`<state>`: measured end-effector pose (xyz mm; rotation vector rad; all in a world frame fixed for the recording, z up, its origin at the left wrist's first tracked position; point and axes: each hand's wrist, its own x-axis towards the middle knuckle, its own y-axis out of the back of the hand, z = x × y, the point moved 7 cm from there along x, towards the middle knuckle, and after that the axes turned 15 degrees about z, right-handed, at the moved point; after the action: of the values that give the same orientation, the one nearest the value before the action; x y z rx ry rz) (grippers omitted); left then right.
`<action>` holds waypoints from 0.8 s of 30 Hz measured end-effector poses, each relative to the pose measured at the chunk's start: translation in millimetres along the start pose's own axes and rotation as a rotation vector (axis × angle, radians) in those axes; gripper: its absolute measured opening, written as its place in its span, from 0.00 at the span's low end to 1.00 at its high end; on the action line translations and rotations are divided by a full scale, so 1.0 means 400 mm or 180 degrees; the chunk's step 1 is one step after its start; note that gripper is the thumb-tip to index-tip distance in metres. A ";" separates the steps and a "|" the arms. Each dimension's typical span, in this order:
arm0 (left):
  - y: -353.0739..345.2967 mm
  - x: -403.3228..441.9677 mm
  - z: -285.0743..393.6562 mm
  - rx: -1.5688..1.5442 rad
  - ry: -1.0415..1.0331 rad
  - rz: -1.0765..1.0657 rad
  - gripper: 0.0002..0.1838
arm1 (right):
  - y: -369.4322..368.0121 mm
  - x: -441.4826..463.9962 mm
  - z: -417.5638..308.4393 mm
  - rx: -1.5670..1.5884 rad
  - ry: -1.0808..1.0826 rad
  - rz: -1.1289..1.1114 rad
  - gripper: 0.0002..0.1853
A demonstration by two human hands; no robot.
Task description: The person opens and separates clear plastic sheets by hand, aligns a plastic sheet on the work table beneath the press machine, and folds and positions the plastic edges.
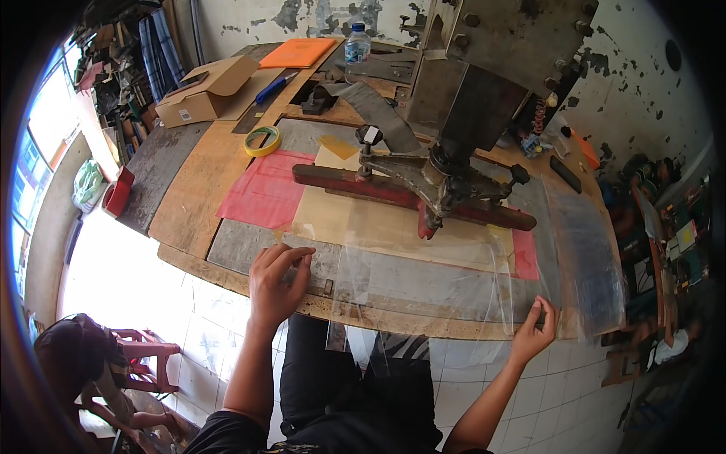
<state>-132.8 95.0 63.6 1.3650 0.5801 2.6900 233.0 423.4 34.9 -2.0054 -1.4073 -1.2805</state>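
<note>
Far left, a yellow tape roll (247, 147), and nearer, here's my left hand (278, 286), fingers curled, thumb close to forefinger; whether they nip anything, I can't tell! Into the middle: a clear plastic sheet (431, 287) spreads over the table's near edge, nearer than the metal bar (361, 185). On the right, my right hand (535, 329) pinches the sheet's right side!

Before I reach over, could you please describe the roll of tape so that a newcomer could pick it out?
Find the big metal press, then the red sheet at the left end of its bar. The roll of tape lies at that sheet's far left corner, a yellow ring, unlike the brown cardboard box behind it.
</note>
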 end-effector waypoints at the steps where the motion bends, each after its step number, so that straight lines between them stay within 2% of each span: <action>1: 0.001 0.000 0.000 0.0000 -0.0006 0.0016 0.07 | 0.000 0.000 0.000 -0.0001 -0.0001 0.0000 0.05; 5: 0.006 0.000 0.000 -0.0029 0.0012 0.0090 0.07 | 0.000 0.000 0.001 -0.0002 -0.0006 0.0011 0.05; 11: 0.042 -0.009 -0.018 -0.0110 0.0199 0.0657 0.07 | 0.001 0.000 -0.003 0.0034 0.0007 0.0036 0.04; 14: 0.082 -0.007 -0.074 -0.0331 0.0966 0.1140 0.05 | -0.001 -0.001 -0.004 0.0071 -0.0009 0.0048 0.04; 17: 0.110 0.045 -0.143 0.0037 0.1012 0.1122 0.08 | 0.001 0.000 -0.001 0.0066 -0.0005 0.0045 0.04; 19: 0.130 0.135 -0.172 0.0570 0.0803 0.0647 0.14 | 0.001 0.002 0.000 0.0045 0.0013 0.0032 0.04; 21: 0.116 0.217 -0.281 0.1207 0.0427 0.0218 0.20 | 0.001 0.001 0.000 0.0060 0.0048 -0.0009 0.04; 23: 0.072 0.297 -0.373 0.1404 -0.0271 0.0183 0.23 | 0.003 0.001 -0.002 0.0080 0.0035 0.0006 0.04; 24: 0.055 0.331 -0.412 0.1411 -0.0279 0.0184 0.23 | 0.004 0.000 -0.003 0.0095 0.0029 0.0023 0.04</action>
<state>-340.5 55.5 84.9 1.6027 1.1993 2.6270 233.8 422.1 35.8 -1.9811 -1.4054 -1.2567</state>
